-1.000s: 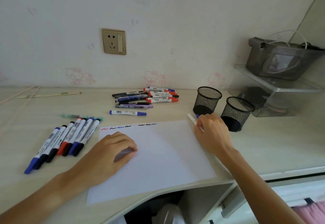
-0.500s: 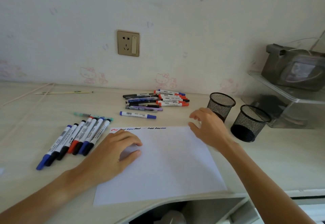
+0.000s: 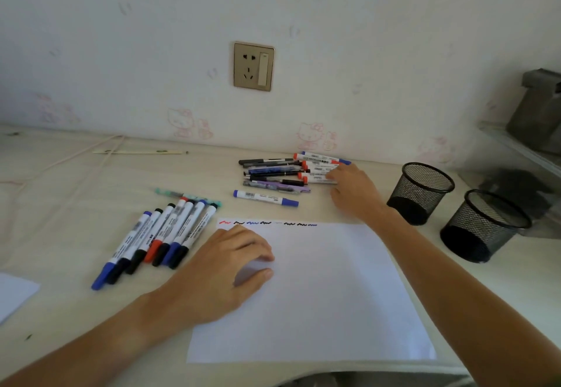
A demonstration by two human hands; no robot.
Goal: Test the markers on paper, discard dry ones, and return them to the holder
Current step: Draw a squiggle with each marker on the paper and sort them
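right hand (image 3: 353, 194) fingertips hiding marker pile (image 3: 291, 171) ends, grip unclear

Soft, even daylight, moderately bright, no glare. Faint shadow under the left hand (image 3: 226, 271) on the paper (image 3: 328, 295); darker shade inside the mesh cups (image 3: 420, 192). Wide-angle bend at the edges, desk edge (image 3: 45, 156) curves. Overall soft focus, right hand (image 3: 353, 191) slightly motion-blurred, corners smeared.
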